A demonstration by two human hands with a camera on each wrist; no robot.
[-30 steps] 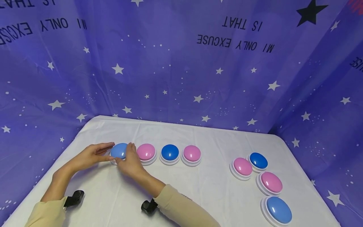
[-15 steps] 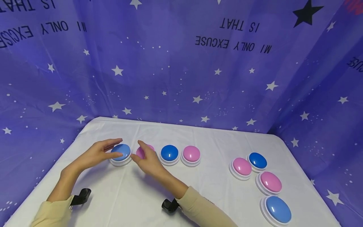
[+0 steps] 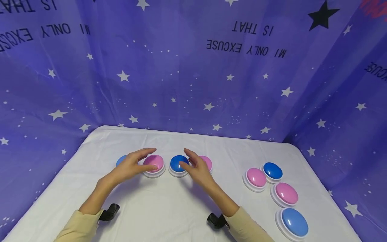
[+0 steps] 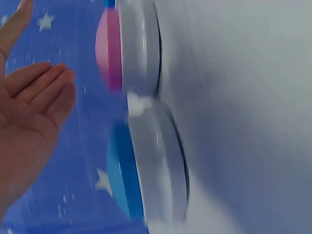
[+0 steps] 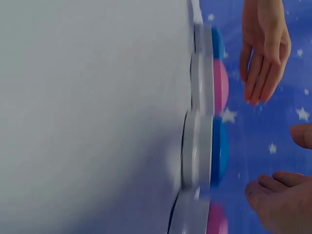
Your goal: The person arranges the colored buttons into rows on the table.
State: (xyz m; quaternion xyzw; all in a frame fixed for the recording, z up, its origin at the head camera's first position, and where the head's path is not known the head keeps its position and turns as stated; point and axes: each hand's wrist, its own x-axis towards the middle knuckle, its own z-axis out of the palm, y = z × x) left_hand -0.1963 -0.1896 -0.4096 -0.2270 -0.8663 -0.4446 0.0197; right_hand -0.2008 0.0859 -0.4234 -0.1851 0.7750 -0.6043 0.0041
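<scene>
In the head view, a row of round push buttons on white bases lies along the back of the table: a light blue button (image 3: pixel 121 160), a pink button (image 3: pixel 155 162), a dark blue button (image 3: pixel 177 163) and a second pink button (image 3: pixel 207 162). My left hand (image 3: pixel 128 167) hovers over the left part of the row, fingers extended, covering much of the light blue one; its thumb overlaps the first pink dome. My right hand (image 3: pixel 198 169) is above the gap between the dark blue and second pink buttons. Both wrist views show the hands raised above the domes, holding nothing.
To the right stands a loose cluster: a pink button (image 3: pixel 256 177), a dark blue button (image 3: pixel 272 171), another pink button (image 3: pixel 286 193) and a light blue button (image 3: pixel 294 222). A white cloth (image 3: pixel 169 215) covers the table. A purple star-patterned curtain (image 3: pixel 181 67) hangs behind and at the sides.
Both hands have left the light blue button, which they framed a second ago, and moved right along the row, spreading apart. The buttons stay in their places.
</scene>
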